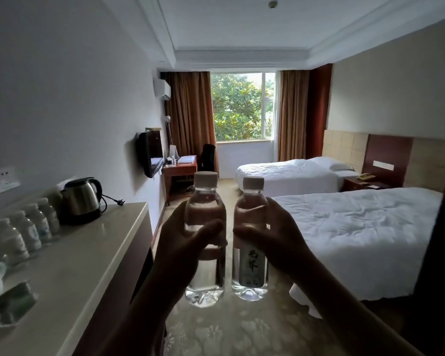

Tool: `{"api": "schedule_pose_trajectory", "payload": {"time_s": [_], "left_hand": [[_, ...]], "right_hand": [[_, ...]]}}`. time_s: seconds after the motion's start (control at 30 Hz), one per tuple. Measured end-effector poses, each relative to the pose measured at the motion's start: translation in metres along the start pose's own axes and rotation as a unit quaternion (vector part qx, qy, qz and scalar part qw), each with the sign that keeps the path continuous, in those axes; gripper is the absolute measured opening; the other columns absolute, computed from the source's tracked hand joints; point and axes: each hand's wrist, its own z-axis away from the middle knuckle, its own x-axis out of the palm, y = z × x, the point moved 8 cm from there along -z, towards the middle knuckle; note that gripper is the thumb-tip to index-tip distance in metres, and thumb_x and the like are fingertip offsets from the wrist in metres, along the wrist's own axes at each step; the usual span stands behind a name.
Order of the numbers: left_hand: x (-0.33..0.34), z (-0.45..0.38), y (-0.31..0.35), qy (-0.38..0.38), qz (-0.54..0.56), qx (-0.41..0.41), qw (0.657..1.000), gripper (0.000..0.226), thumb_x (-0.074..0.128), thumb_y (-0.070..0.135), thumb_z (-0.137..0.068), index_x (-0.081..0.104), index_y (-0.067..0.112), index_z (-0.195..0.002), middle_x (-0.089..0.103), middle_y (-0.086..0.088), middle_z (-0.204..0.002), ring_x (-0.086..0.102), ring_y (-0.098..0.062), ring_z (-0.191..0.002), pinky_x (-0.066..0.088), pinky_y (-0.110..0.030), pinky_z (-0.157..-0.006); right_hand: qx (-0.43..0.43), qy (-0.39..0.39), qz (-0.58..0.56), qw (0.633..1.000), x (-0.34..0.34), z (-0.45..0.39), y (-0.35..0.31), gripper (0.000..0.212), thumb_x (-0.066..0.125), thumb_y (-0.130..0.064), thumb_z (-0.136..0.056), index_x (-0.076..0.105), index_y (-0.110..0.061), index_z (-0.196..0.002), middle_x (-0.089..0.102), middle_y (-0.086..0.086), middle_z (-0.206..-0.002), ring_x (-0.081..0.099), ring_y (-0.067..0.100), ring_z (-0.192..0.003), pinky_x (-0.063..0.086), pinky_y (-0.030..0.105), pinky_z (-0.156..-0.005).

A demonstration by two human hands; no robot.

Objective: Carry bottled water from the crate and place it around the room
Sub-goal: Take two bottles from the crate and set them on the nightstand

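I hold two clear water bottles upright in front of me, side by side above the carpet. My left hand [183, 245] grips the left bottle [205, 276] around its middle. My right hand [275, 237] grips the right bottle [250, 273], whose label with dark characters faces me. Both bottles carry pale caps. Several more bottles [34, 229] stand in a row on the counter [93, 255] at my left. No crate is in view.
A steel kettle [81, 200] sits on the counter by the wall. Two white beds [357, 232] fill the right side. A desk [180, 167] with a chair stands under the window at the far end. Patterned carpet runs down the middle.
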Motion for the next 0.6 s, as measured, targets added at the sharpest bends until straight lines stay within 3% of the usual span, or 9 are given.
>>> {"api": "schedule_pose_trajectory", "payload": {"time_s": [0.1, 0.17, 0.3, 0.4, 0.5, 0.6], "left_hand": [[0.018, -0.063, -0.031, 0.011, -0.01, 0.008, 1.0, 0.057, 0.075, 0.04, -0.056, 0.065, 0.019, -0.107, 0.071, -0.018, -0.096, 0.073, -0.025, -0.07, 0.057, -0.03, -0.054], [0.03, -0.107, -0.047, 0.007, -0.013, 0.01, 1.0, 0.059, 0.075, 0.04, -0.056, 0.065, 0.016, -0.109, 0.07, -0.018, -0.097, 0.073, -0.023, -0.071, 0.057, -0.03, -0.055], [0.041, -0.187, -0.078, 0.02, -0.017, 0.008, 1.0, 0.065, 0.074, 0.042, -0.056, 0.063, 0.015, -0.114, 0.071, -0.016, -0.098, 0.074, -0.024, -0.075, 0.058, -0.03, -0.057], [0.038, -0.24, -0.103, 0.03, -0.022, 0.0, 0.999, 0.066, 0.074, 0.043, -0.058, 0.062, 0.018, -0.117, 0.071, -0.015, -0.1, 0.074, -0.027, -0.077, 0.058, -0.03, -0.058], [0.033, -0.291, -0.131, 0.03, -0.032, -0.003, 0.999, 0.06, 0.074, 0.042, -0.06, 0.063, 0.019, -0.114, 0.071, -0.013, -0.099, 0.074, -0.024, -0.077, 0.058, -0.029, -0.058], [0.023, -0.344, -0.162, 0.03, -0.037, 0.003, 0.999, 0.047, 0.074, 0.03, -0.068, 0.063, 0.017, -0.111, 0.071, -0.012, -0.096, 0.075, -0.022, -0.076, 0.058, -0.027, -0.056]], "right_hand": [[0.0, -0.005, -0.016, 1.0, -0.014, -0.059, 0.046, 0.052, 0.079, -0.031, -0.065, 0.064, -0.019, -0.114, 0.071, -0.006, -0.099, 0.07, 0.004, -0.089, 0.054, 0.016, -0.071], [0.002, -0.011, -0.026, 1.0, -0.022, -0.103, 0.073, 0.051, 0.078, -0.029, -0.066, 0.064, -0.018, -0.113, 0.072, -0.004, -0.1, 0.071, 0.007, -0.09, 0.056, 0.019, -0.072], [0.0, -0.031, -0.011, 0.999, -0.031, -0.186, 0.117, 0.047, 0.077, -0.037, -0.065, 0.062, -0.03, -0.109, 0.071, -0.013, -0.092, 0.069, 0.001, -0.088, 0.056, 0.019, -0.072], [0.0, -0.032, -0.009, 0.999, -0.032, -0.239, 0.149, 0.053, 0.074, -0.05, -0.059, 0.062, -0.033, -0.108, 0.071, -0.013, -0.094, 0.069, 0.003, -0.089, 0.059, 0.031, -0.079], [0.006, -0.035, -0.009, 0.999, -0.025, -0.289, 0.186, 0.052, 0.072, -0.053, -0.058, 0.061, -0.038, -0.107, 0.071, -0.016, -0.094, 0.069, 0.001, -0.091, 0.06, 0.037, -0.082], [0.0, -0.035, -0.003, 0.999, -0.011, -0.338, 0.223, 0.054, 0.072, -0.052, -0.058, 0.061, -0.036, -0.109, 0.07, -0.017, -0.093, 0.068, -0.001, -0.089, 0.059, 0.034, -0.08]]}}
